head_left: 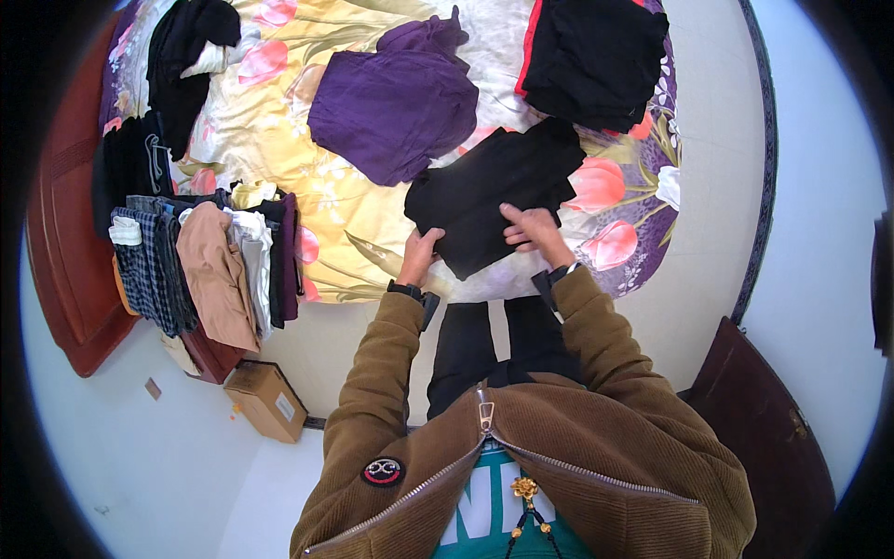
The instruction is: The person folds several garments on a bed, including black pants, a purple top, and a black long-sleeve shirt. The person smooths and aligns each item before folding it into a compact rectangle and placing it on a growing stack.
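Observation:
A black garment (489, 189) lies partly folded near the front edge of the bed. My left hand (420, 257) pinches its left edge between thumb and fingers. On the garment's right side rests my right hand (532, 229), thumb and fingers apart, over the cloth. Just beyond, a rumpled purple garment (394, 112) lies on the flowered bedspread (328, 230). A stack of folded black clothes (594, 63), with red cloth showing at its edge, is at the upper right.
Folded clothes hang at the bed's left side, among them a tan garment (218, 276) and checked trousers (143, 269). Black clothing (183, 63) lies at the upper left by the reddish headboard (66, 230). A cardboard box (265, 402) stands on the floor; a dark door (754, 426) is at right.

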Tool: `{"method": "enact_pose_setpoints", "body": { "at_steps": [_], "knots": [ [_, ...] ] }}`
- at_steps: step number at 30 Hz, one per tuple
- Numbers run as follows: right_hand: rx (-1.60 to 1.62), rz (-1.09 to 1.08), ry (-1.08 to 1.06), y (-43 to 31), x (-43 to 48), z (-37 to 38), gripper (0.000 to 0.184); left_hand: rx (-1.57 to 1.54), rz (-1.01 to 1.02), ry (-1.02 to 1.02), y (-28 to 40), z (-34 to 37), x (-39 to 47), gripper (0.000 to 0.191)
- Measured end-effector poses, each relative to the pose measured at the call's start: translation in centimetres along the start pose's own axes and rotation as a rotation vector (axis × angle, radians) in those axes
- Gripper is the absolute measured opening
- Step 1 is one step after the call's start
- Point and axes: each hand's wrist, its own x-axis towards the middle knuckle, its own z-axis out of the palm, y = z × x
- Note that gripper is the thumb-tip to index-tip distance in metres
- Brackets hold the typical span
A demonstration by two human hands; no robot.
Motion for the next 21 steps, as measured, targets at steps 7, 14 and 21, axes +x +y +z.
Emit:
{"method": "enact_pose_setpoints", "body": {
  "at_steps": [7, 14, 21],
  "knots": [
    [0.554, -0.084, 0.102, 2.4, -0.8, 6.2, 0.039, 0.002, -0.006, -0.033, 0.4, -0.3, 0.0, 0.038],
    [0.526, -0.275, 0.065, 2.7, -2.0, 9.1, 0.022, -0.015, -0.022, -0.15, -0.2, -1.8, 0.4, 0.04],
    [0.496, -0.291, -0.048, 5.9, -3.0, 14.1, 0.03, -0.116, 0.124, -0.071, 2.0, -0.6, -2.1, 0.051]
  ]
}}
